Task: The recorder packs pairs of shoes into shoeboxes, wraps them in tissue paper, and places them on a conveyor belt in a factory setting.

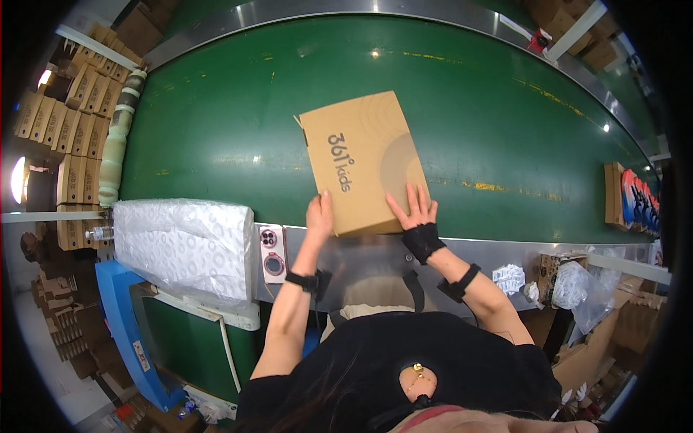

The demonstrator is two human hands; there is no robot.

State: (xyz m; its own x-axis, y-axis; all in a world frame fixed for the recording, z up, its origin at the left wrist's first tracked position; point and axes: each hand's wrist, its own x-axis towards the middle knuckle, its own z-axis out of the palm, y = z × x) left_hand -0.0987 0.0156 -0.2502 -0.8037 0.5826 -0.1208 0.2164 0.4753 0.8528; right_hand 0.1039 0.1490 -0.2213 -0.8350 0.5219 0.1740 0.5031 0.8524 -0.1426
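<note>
A closed brown cardboard shoe box (pixel 364 155) with dark printing sits slightly turned on the green conveyor belt, in front of me. My left hand (pixel 320 214) grips its near left edge, the thumb up against the lid and the other fingers mostly hidden down the side. Over the near right corner lies my right hand (pixel 415 209), fingers spread flat on the lid. A small flap sticks out at the box's far left corner. Black bands circle both my forearms, and a black wrap covers the right wrist.
Left of me lies a plastic-wrapped stack of patterned white paper (pixel 184 242), beside a phone (pixel 273 254) on the metal edge. Shoe boxes (pixel 72 133) are stacked at far left. An open box with colourful shoes (pixel 635 202) is at right, near small white packets (pixel 509 278).
</note>
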